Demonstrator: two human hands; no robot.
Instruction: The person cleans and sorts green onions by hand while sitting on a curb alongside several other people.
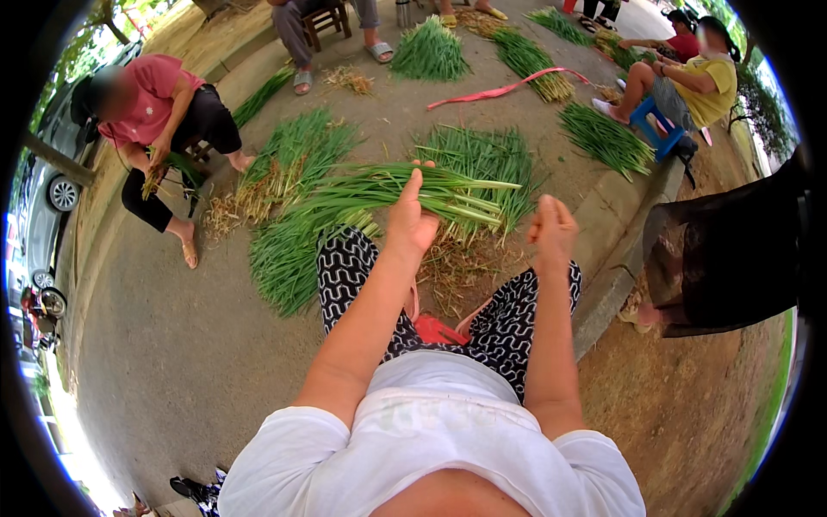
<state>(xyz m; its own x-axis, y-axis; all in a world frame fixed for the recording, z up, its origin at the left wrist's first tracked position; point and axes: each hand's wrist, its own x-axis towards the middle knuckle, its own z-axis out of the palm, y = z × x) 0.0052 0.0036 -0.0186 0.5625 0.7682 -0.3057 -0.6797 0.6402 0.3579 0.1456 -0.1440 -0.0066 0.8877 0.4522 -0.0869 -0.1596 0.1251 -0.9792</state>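
My left hand [412, 216] is closed around a bunch of long green stalks with pale ends [475, 194], likely garlic chives. The pale ends point right and the leaves trail left. To the right, apart from the bunch, my right hand [554, 226] is raised with its fingers curled; whether a thin strand is in it cannot be told. Beyond the bunch lies a pile of green stalks [481, 148] on the pavement. Another green pile [281, 268] lies by my left knee. Dry brown trimmings [452, 265] are scattered between my feet.
A person in a pink shirt [152, 97] sits at the left, holding stalks. More green bundles [429, 52] and a pink ribbon [510, 86] lie farther off. At the right are a kerb [620, 271], a person in dark clothing [730, 258] and a person on a blue stool [656, 129].
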